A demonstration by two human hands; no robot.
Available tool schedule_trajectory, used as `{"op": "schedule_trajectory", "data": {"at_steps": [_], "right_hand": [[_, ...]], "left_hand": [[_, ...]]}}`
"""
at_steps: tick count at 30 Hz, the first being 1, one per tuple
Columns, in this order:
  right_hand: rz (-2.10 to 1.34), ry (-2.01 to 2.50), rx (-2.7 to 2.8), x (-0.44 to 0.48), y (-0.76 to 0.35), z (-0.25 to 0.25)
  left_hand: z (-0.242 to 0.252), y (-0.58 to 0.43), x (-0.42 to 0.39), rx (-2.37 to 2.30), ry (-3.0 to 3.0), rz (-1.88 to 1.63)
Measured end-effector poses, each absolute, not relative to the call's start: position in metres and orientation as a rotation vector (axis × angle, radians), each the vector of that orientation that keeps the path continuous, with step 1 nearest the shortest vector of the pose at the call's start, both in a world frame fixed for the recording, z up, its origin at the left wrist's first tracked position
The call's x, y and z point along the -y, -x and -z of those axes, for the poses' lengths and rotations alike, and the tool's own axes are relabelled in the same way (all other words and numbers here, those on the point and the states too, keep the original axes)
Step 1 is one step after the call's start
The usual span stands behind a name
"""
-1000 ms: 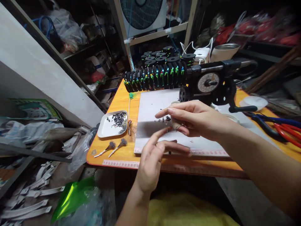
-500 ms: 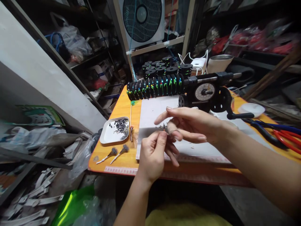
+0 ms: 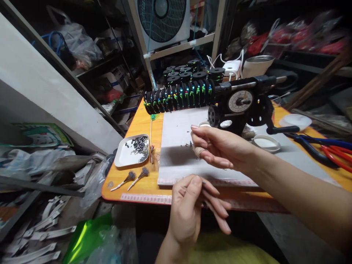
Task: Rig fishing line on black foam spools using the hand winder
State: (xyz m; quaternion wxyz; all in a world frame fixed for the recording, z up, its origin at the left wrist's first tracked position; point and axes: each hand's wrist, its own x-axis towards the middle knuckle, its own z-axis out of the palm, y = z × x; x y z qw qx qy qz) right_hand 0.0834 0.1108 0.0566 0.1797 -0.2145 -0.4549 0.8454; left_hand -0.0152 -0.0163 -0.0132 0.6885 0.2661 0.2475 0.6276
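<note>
My left hand is low, in front of the table edge. Its thumb presses on the index finger, and a tiny dark bit shows at the pinch, too small to name. The other fingers reach loosely to the right. Above it, my right hand hovers over the white board, its fingers curled in and a pale wrap round one digit. Whatever its fingertips hold, if anything, is hidden. Small dark pieces lie on the board just left of it.
A white tray of small black tubes and grey bits is at the left, near two grey-tipped bundles. Behind the board stands a black cranked device carrying a row of dark discs with green threads. Pliers lie right.
My hands have moved apart. The left went down toward me, still pinched; the right stayed above the board and its stretched finger curled in. The view shifted slightly.
</note>
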Motion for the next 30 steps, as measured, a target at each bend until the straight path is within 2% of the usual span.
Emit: {"op": "schedule_trajectory", "data": {"at_steps": [7, 30], "right_hand": [[-2.384, 0.57, 1.29, -0.114, -0.084, -0.052], [-2.354, 0.587, 1.297, -0.114, -0.088, -0.049]], "left_hand": [[0.023, 0.01, 0.03, -0.396, -0.464, -1.401], [0.03, 0.008, 0.048, -0.279, -0.401, -1.357]]}}
